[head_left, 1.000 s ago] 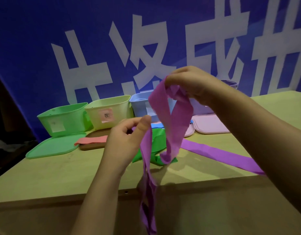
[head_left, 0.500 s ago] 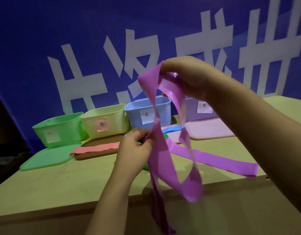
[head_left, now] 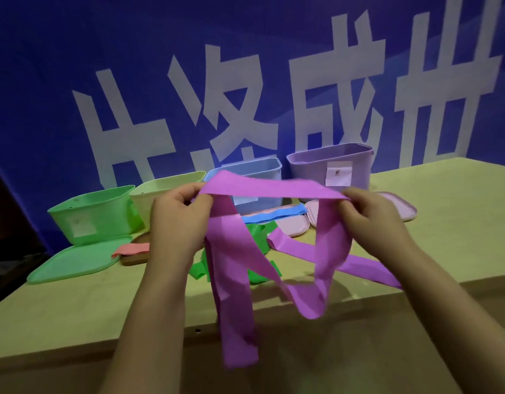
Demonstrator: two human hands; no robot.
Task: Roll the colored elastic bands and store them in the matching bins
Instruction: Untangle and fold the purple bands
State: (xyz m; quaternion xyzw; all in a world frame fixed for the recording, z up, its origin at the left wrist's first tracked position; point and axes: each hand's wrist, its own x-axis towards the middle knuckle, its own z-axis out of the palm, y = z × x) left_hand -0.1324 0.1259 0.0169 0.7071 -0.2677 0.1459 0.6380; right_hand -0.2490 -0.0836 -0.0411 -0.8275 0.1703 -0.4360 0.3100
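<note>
A long purple elastic band is stretched flat between my hands above the table. My left hand pinches one part and my right hand pinches another; loose loops hang down past the table's front edge. Another purple strip trails on the table to the right. A green band lies crumpled behind the hanging purple. A blue band lies on a pink lid, a red band on a brown lid. Four bins stand at the back: green, yellow, blue, purple.
A green lid lies flat at the left, pink lids in front of the purple bin. A blue wall with white characters rises right behind the bins. The wooden table ends in a front edge just below my wrists.
My right hand came down from high above the table and moved right. The left hand rose a little. The purple band now spans flat between them instead of hanging from the right hand.
</note>
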